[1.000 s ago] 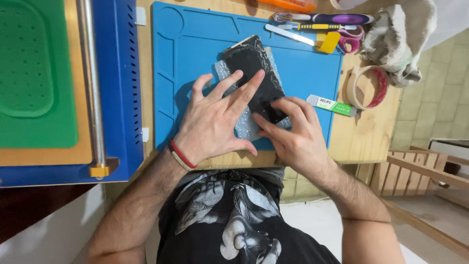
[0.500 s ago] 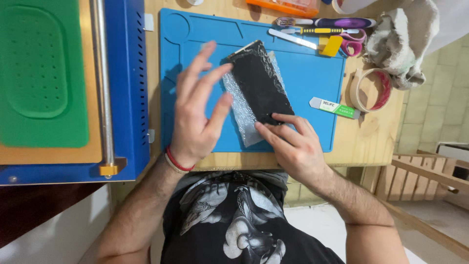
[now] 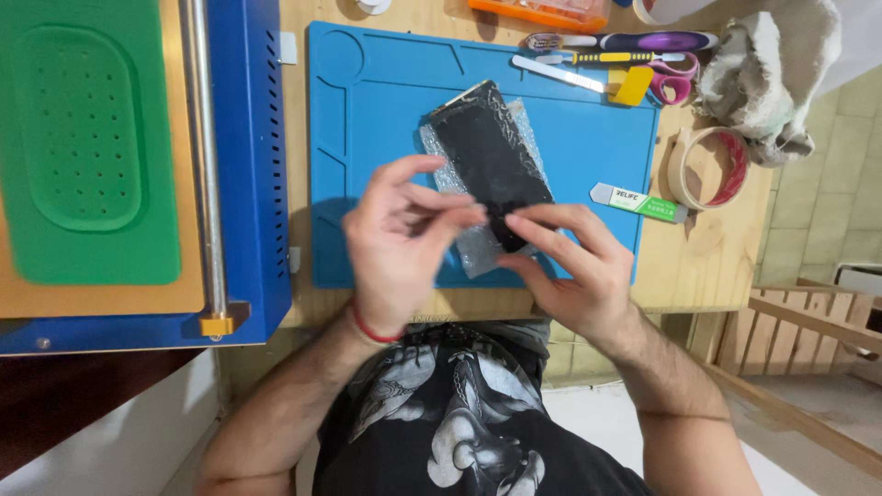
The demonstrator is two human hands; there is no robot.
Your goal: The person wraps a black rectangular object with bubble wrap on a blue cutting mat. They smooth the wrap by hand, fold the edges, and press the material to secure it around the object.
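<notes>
1. Pale wooden counter [image 3: 707, 276] fills the view, with tiled floor and a wooden slatted frame [image 3: 808, 321] off its right edge.
2. Far left stands a blue metal machine [image 3: 248, 184] with a green perforated rubber pad [image 3: 83, 129] on top and a steel rod [image 3: 204, 156] along it.
3. Next comes the blue silicone work mat [image 3: 367, 110]; its moulded compartments along the top and left rims look empty, as far as can be seen.
4. On the mat lies the black cracked phone screen [image 3: 487, 152], tilted, resting on a clear bubble-wrap sheet [image 3: 473, 253].
5. The left hand [image 3: 395, 248] hovers just above the screen's near end, its grip nearly pinched, thumb and forefinger close together; whether they hold anything, I cannot tell.
6. The right hand [image 3: 570, 266] touches the screen's lower corner with thumb and fingertips in a light, half-closed grip.
7. To do this well, I judge: keep the panel flat on the wrap, steady one corner, and work with fingertips only, away from the cracked glass.
8. Right of the mat lie a white-and-green flat pry tool [image 3: 643, 204], a roll of tape [image 3: 703, 165], and a crumpled grey rag [image 3: 763, 73].
9. An orange tray [image 3: 542, 13] sits at the top edge; its contents are out of view.
</notes>
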